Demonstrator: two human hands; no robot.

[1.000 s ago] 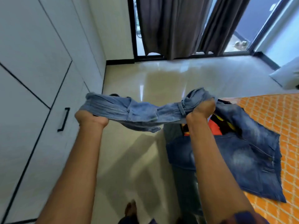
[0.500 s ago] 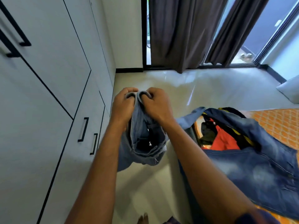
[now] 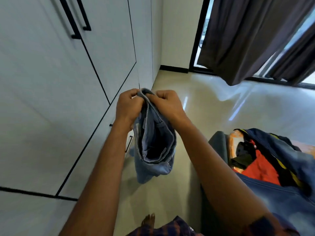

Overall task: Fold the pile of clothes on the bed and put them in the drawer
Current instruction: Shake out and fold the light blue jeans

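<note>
Head | left hand, right hand pinch jeans | pile on bed

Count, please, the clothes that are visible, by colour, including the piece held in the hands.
Light blue: 1, the light blue jeans, gripped by the left hand and the right hand.
Dark blue: 1, the dark denim garment.
Red: 1, the red garment.
Black: 1, the black garment.
Total: 4 visible; folds may hide more.

Left hand and right hand pinch the doubled light-blue jeans (waistband gaping) beside the white wardrobe.
</note>
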